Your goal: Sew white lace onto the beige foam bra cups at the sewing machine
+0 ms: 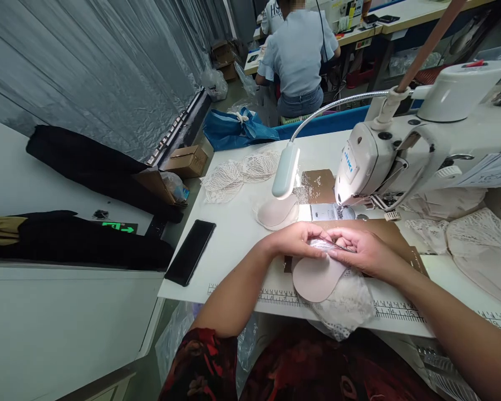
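Observation:
In front of the sewing machine (367,159), both of my hands grip a pale pink cup pad (319,280) joined with white lace fabric (350,306). My left hand (296,240) is closed on its upper left edge. Fingers of my right hand (365,252) pinch the same edge from the right, close to the left fingertips. Between the hands is a shiny strip along the edge; its kind I cannot make out. The lace hangs over the table's front edge. A second pale cup (278,213) lies just beyond my left hand.
White lace pieces (242,172) lie at the back left, and a black phone (191,252) on the left. More lace cups (478,234) are at the right. A lamp (286,170) hangs over the white table (234,234). Beyond, a person (298,58) sits working.

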The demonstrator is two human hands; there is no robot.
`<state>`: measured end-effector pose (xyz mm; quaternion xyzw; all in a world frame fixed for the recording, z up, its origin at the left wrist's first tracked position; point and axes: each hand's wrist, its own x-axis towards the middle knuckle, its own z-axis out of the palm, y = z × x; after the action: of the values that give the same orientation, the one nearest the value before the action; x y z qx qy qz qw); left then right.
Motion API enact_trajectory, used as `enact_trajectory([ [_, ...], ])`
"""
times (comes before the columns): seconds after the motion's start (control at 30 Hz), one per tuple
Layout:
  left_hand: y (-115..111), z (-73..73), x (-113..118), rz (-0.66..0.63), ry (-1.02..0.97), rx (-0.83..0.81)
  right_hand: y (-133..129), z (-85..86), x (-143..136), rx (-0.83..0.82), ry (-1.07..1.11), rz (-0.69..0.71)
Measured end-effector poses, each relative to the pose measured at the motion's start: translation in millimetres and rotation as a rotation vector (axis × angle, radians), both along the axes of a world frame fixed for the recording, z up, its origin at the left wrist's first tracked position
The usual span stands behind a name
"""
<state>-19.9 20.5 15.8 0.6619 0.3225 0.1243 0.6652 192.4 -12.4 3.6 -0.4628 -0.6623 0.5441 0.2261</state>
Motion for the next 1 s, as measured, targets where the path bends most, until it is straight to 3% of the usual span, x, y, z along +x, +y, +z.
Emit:
enact_trajectory([
  [0.2,-11.2,39.9,-29.4,0.186,0.207,0.293,-3.5,7.4,13.4,0.141,-0.138,0.01],
  [0.3,-19.2,48.2,-43.9,0.261,0.251,0.268,-5.2,4.0,20.8,0.193,-0.114,0.003],
  [0.4,-27.4,36.7,-45.6,0.266,0.243,0.011,-7.8,1.7,24.2,0.23,-0.07,-0.005],
  [0.5,-36.5,14.9,-29.2,0.251,0.039,-0.294,-10.4,1.2,25.3,0.259,-0.017,0.005],
  [0.57,-41.4,2.2,-13.7,0.325,-0.097,-0.38,-11.4,0.9,25.9,0.239,-0.023,0.037],
  [0.7,-44.4,-8.0,7.3,0.499,-0.186,-0.349,-10.2,-0.2,27.0,0.145,-0.102,0.122],
  [0.8,-43.4,-6.4,10.9,0.492,-0.209,-0.286,-8.0,-1.8,27.7,0.109,-0.061,0.05],
  [1.0,-44.2,-7.6,10.7,0.483,-0.213,-0.16,-4.7,-9.4,32.5,0.199,0.002,-0.09],
])
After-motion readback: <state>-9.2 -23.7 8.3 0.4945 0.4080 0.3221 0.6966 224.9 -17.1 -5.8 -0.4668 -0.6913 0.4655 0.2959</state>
